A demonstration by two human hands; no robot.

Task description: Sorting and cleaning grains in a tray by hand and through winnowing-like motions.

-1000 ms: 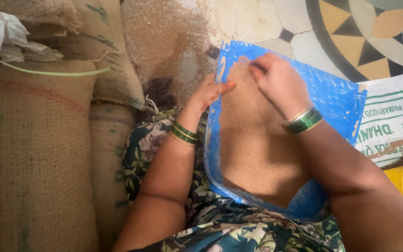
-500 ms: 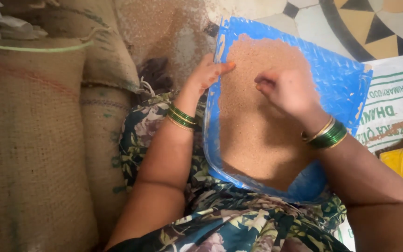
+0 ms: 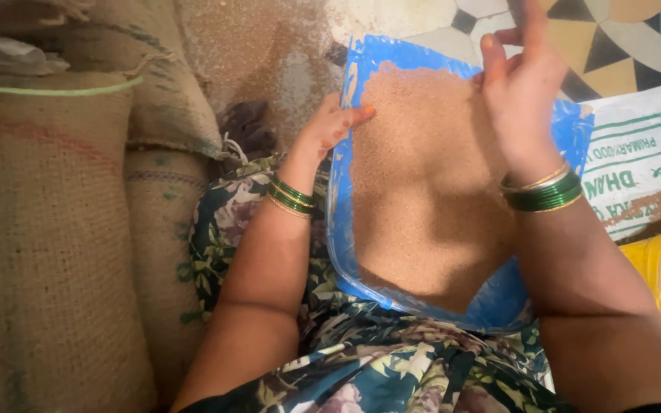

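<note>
Left hand (image 3: 329, 128) fingers grasping blue tray (image 3: 453, 55) edge; right hand (image 3: 520, 90) fingers seemingly released above grain (image 3: 422, 183).

Burlap sacks (image 3: 47, 229) stacked left; patterned tile floor (image 3: 636, 38) beyond.
</note>
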